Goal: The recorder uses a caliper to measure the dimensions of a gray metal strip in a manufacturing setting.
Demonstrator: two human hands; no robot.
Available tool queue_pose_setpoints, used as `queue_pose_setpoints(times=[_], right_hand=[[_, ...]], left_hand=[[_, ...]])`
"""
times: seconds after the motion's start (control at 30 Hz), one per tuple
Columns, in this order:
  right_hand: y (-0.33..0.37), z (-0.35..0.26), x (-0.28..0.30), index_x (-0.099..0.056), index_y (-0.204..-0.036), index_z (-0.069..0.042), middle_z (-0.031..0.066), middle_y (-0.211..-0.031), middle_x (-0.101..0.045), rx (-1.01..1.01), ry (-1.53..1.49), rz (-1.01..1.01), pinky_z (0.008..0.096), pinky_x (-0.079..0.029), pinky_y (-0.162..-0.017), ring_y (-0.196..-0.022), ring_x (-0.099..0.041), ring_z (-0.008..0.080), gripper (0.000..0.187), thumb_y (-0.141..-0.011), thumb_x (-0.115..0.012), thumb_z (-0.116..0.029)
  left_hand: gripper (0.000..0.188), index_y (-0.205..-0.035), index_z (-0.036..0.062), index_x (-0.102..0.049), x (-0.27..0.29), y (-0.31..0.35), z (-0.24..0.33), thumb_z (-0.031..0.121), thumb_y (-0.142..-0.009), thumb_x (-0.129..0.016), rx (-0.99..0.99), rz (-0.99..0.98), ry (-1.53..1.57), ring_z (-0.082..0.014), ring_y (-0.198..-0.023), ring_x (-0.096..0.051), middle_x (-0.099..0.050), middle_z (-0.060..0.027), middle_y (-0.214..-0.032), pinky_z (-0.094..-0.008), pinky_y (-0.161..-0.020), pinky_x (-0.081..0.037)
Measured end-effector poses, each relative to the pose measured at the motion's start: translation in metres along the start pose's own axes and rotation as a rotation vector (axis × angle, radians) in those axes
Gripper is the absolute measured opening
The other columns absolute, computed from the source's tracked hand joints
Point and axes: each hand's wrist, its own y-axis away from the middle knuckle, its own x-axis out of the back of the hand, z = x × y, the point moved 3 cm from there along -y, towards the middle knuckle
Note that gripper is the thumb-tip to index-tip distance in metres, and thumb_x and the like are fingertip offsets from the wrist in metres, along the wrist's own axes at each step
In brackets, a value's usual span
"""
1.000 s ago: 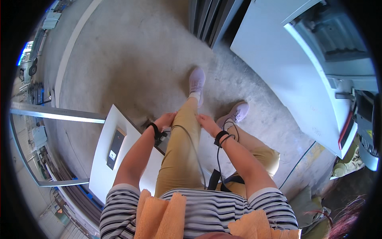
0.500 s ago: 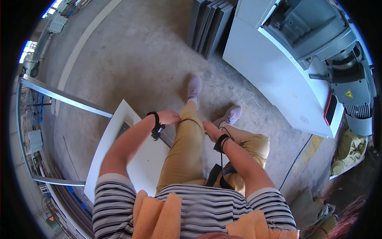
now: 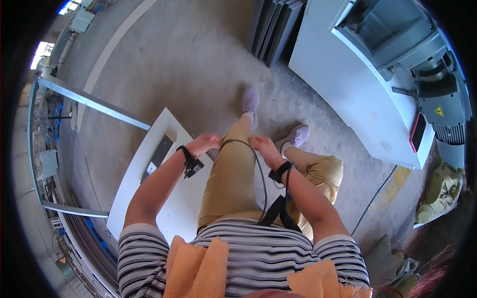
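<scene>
A thin dark cable (image 3: 263, 174) arches across the thigh of my tan trousers (image 3: 226, 188) and runs back toward my waist. My left hand (image 3: 204, 143) is closed at the outer side of the raised knee, where one end of the cable's arc meets its fingertips. On the other side of that knee my right hand (image 3: 266, 148) is closed, its fingertips against the trouser edge beside the cable; what they pinch is hidden. Each wrist wears a black strap, and a small black device (image 3: 193, 168) hangs at the left one. Black straps (image 3: 278, 213) lie at my lap.
To my left stands a white panel (image 3: 184, 213) with a dark slot, beside a metal frame (image 3: 94, 102). Dark grey slabs (image 3: 276, 30) lean far ahead. A pale casing (image 3: 343, 84) with a grey motor (image 3: 439, 109) and a red-edged phone (image 3: 417, 133) lies to the right.
My right hand has moved up slightly and the cable now shows in a longer arc over the thigh. The left hand has shifted slightly left and up; the view has shifted a little.
</scene>
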Motion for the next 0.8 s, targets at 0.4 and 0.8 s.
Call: queue_pose_setpoints(times=[0.4, 0.8], right_hand=[[0.052, -0.028, -0.016, -0.06, -0.09, -0.013, 0.006, -0.087, -0.06, 0.559, 0.848, -0.144, 0.0431, -0.042, -0.084, -0.093, -0.057, 0.0294, 0.02, -0.071, -0.064, -0.007], [0.072, -0.008, -0.029, -0.055, -0.095, -0.006, 0.0143, -0.092, -0.058, 0.576, 0.774, 0.009, 0.045, -0.046, -0.08, -0.092, -0.056, 0.0363, 0.026, -0.072, -0.063, 0.0]], left_hand=[[0.02, -0.086, 0.0159, -0.063, -0.022, 0.061, 0.032, 0.004, -0.071, -0.06, -0.346, 0.092, -0.85, -0.0224, -0.106, -0.05, -0.063, 0.005, -0.087, -0.04, -0.093, -0.034], [0.028, -0.096, 0.0146, -0.061, -0.047, 0.093, 0.015, 0.003, -0.071, -0.058, -0.287, 0.302, -1.006, -0.0235, -0.103, -0.052, -0.063, 0.0015, -0.096, -0.0413, -0.09, -0.035]])
